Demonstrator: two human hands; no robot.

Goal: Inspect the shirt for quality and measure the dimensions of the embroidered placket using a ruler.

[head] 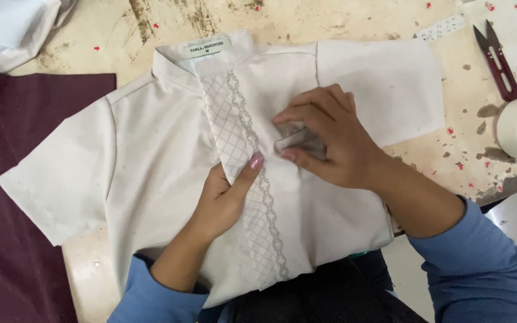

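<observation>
Smoothing the white shirt (151,155) at mid-frame, our left hand (222,194) pinches its embroidered placket (234,128) while our right hand (330,134) grips a small folded piece (297,139); careful alignment seems needed next.

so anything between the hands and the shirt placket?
Nothing visible. The left hand already pinches the patterned placket, and the right hand rests on the white shirt beside it.

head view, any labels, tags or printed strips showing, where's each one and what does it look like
Small rectangular pale woven neck label: sewn inside the collar of the white short-sleeved shirt, dark print.
Narrow white printed paper strip: lying on the stained worktable, upper right, left of the dark red thread snips.
</observation>
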